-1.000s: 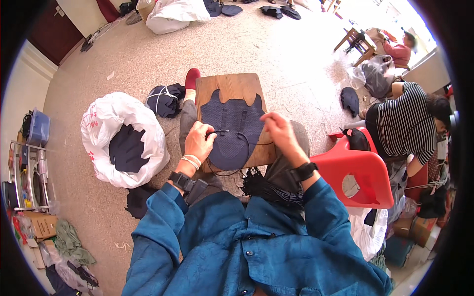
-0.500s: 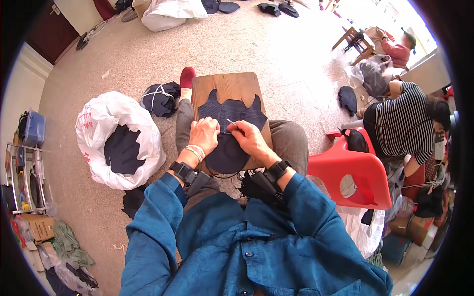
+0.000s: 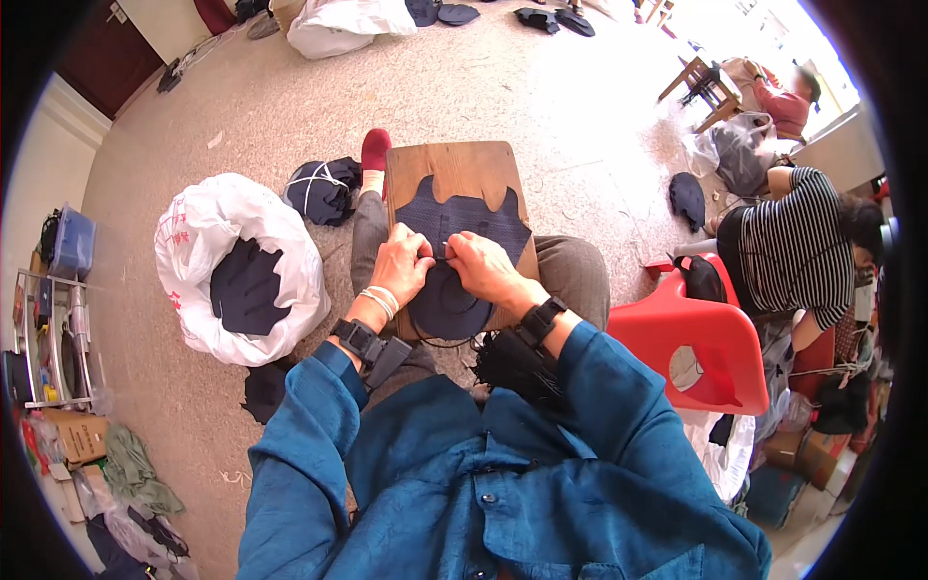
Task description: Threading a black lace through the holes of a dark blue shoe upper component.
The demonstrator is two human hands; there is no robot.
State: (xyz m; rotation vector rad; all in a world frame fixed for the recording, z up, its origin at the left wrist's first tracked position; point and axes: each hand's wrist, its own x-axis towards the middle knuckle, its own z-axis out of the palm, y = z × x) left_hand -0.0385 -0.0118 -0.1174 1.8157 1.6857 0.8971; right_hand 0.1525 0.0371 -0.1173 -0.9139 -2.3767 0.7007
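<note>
A dark blue fabric piece (image 3: 474, 218) with pointed upper corners and a rounded lower end lies on a wooden board (image 3: 464, 162) across my lap. My left hand (image 3: 402, 266) is closed at its left side, thumb and forefinger pinching the fabric near the middle. Close beside it, my right hand (image 3: 485, 268) is also closed, its fingertips pressed together on the fabric. Whatever sits between the right fingertips is mostly hidden. White bands circle my left wrist, and both wrists wear black straps.
To my left stands a white plastic bag (image 3: 193, 319) of dark fabric pieces, beside a tied dark bundle (image 3: 322, 191). A red plastic chair (image 3: 720, 338) is at my right, near a person in a striped top (image 3: 793, 246). Black strands (image 3: 517, 362) hang below the board.
My right hand has drawn in toward the left one and turned. The thin, light-coloured tool that stuck out from its fingers no longer shows clearly. The view has shifted slightly.
</note>
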